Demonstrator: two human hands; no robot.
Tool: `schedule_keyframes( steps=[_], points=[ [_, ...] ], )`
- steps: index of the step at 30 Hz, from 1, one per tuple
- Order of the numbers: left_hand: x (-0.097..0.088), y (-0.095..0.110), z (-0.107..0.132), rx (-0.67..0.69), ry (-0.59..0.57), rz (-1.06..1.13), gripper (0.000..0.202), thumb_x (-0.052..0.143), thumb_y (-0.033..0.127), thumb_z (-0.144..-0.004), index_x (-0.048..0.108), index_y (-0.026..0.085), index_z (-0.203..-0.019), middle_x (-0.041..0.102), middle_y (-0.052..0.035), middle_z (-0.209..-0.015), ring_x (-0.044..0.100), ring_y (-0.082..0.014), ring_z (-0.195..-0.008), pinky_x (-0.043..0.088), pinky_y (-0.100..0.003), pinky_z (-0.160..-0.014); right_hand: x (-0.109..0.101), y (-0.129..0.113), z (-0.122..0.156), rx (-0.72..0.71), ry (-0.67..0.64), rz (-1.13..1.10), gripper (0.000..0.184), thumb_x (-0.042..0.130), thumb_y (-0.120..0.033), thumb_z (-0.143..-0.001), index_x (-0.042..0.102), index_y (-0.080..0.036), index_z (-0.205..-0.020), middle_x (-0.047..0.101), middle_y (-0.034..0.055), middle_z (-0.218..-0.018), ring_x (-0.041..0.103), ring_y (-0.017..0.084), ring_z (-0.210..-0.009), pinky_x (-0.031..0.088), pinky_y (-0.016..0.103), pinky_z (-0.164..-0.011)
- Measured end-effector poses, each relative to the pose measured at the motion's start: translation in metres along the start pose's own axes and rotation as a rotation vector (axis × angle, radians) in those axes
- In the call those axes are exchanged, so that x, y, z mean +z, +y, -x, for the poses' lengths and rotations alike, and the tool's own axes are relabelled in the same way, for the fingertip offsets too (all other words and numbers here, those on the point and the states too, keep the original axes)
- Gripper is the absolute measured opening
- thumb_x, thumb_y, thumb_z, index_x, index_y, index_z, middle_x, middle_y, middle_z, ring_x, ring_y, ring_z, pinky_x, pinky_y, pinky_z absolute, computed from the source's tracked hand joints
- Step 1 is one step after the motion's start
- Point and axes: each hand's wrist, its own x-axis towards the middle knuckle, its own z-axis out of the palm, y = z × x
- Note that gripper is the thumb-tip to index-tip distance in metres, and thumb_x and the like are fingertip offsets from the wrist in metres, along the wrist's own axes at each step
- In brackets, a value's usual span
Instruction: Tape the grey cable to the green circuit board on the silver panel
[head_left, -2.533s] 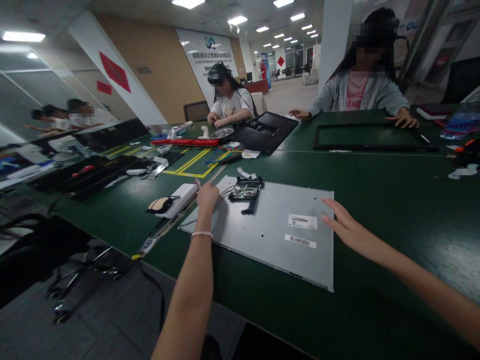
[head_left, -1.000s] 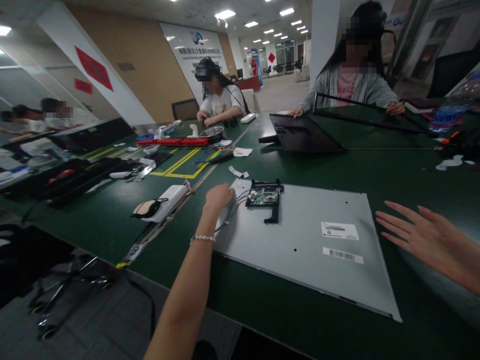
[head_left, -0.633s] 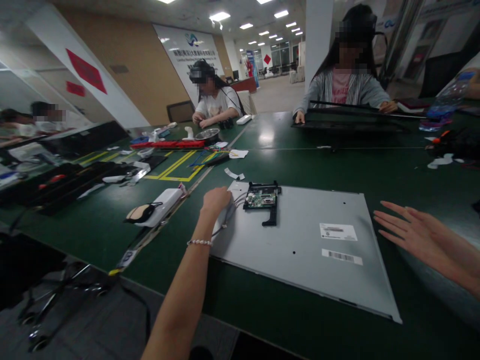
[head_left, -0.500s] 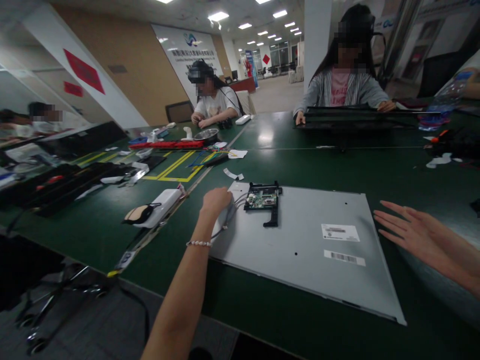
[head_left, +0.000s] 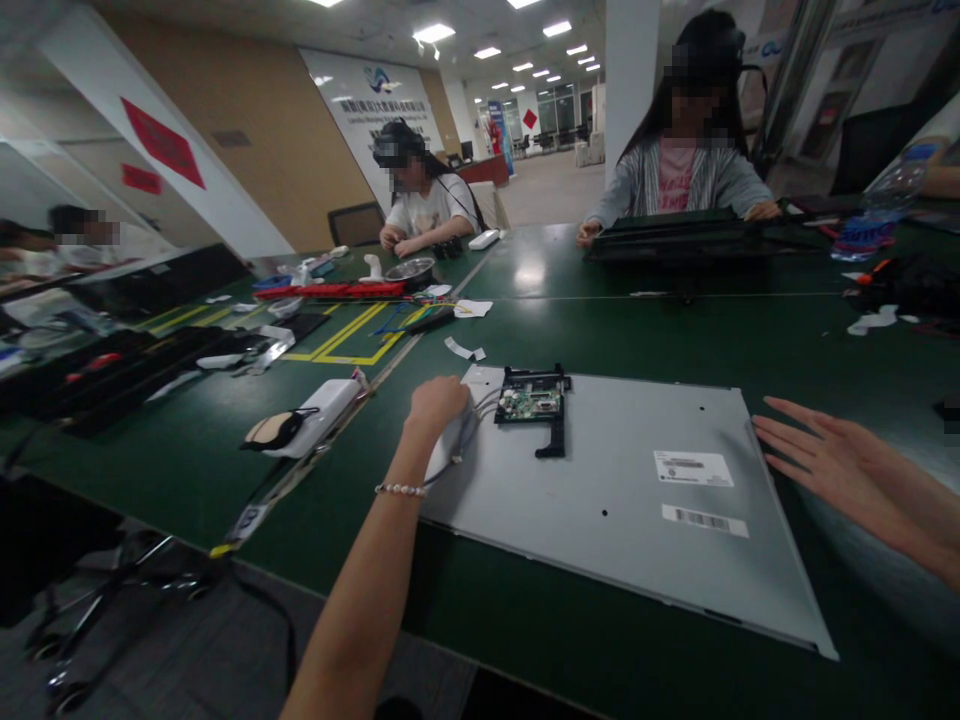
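Note:
A grey metal-backed display panel (head_left: 547, 500) lies flat on the green table, its back with two labels facing up. A small green circuit board (head_left: 532, 402) in a black plastic bracket (head_left: 556, 440) sits near its far left part. Grey cables (head_left: 466, 440) run from the board toward the panel's left edge. My left hand (head_left: 439, 402), with a beaded bracelet at the wrist, is closed at that left edge; its fingertips are hidden. My right hand (head_left: 832, 455) is open, fingers stretched out, close beside the panel's right edge. I cannot tell whether it touches.
Left of the panel lies a white box-like device (head_left: 324, 415) with a beige and black item on it. Paper scraps (head_left: 465, 349), coloured wires (head_left: 420, 318) and black parts (head_left: 150, 360) are farther off. Across the table, a person holds a black panel (head_left: 697, 240); another sits farther left.
The display panel has slid slightly to the right, with its board and cables. My left hand has shifted a little right with it. The person opposite has tilted the black panel lower.

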Motion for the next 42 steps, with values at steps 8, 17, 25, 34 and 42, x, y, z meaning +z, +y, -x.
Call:
schedule_keyframes(
  steps=[8, 17, 25, 34, 42],
  points=[
    [-0.007, 0.009, 0.004, 0.079, -0.02, -0.015, 0.043, 0.035, 0.03, -0.091, 0.071, 0.011, -0.103, 0.069, -0.0211, -0.109, 0.066, -0.0304, -0.1, 0.049, -0.035, -0.087, -0.005, -0.004, 0.001, -0.051, 0.082, 0.072, 0.056, 0.05, -0.053, -0.083, 0.045, -0.039, -0.137, 0.042, 0.0015, -0.15, 0.033, 0.023, -0.139, 0.034, 0.035, -0.109],
    [-0.007, 0.016, 0.004, 0.155, -0.013, 0.008, 0.041, 0.037, 0.03, -0.091, 0.073, 0.01, -0.099, 0.069, -0.0207, -0.107, 0.066, -0.0282, -0.1, 0.047, -0.033, -0.09, -0.014, -0.003, -0.003, -0.083, 0.106, 0.118, 0.057, 0.054, -0.054, -0.082, 0.044, -0.041, -0.137, 0.045, -0.0004, -0.148, 0.036, 0.023, -0.138, 0.034, 0.03, -0.109],
    [-0.011, 0.023, 0.006, 0.218, -0.027, 0.039, 0.041, 0.038, 0.033, -0.092, 0.073, 0.012, -0.094, 0.071, -0.0185, -0.102, 0.066, -0.0258, -0.098, 0.047, -0.03, -0.088, -0.027, -0.004, -0.009, -0.121, 0.153, 0.148, 0.059, 0.065, -0.052, -0.076, 0.049, -0.042, -0.132, 0.049, -0.0008, -0.144, 0.036, 0.023, -0.138, 0.036, 0.023, -0.106],
    [-0.016, 0.038, 0.012, 0.275, -0.016, 0.028, 0.043, 0.035, 0.031, -0.092, 0.072, 0.01, -0.092, 0.071, -0.0199, -0.099, 0.067, -0.0258, -0.095, 0.048, -0.03, -0.085, -0.028, -0.016, -0.002, -0.121, 0.201, 0.214, 0.066, 0.063, -0.058, -0.077, 0.043, -0.04, -0.137, 0.041, 0.0026, -0.149, 0.036, 0.024, -0.138, 0.031, 0.029, -0.111],
    [-0.027, 0.067, 0.034, 0.357, -0.002, 0.028, 0.048, 0.031, 0.032, -0.094, 0.072, 0.007, -0.091, 0.071, -0.0207, -0.095, 0.068, -0.0277, -0.091, 0.05, -0.034, -0.083, -0.052, -0.019, -0.012, -0.217, 0.356, 0.614, 0.068, 0.049, -0.064, -0.082, 0.038, -0.034, -0.143, 0.043, 0.0095, -0.148, 0.045, 0.027, -0.132, 0.038, 0.039, -0.107]
  ],
)
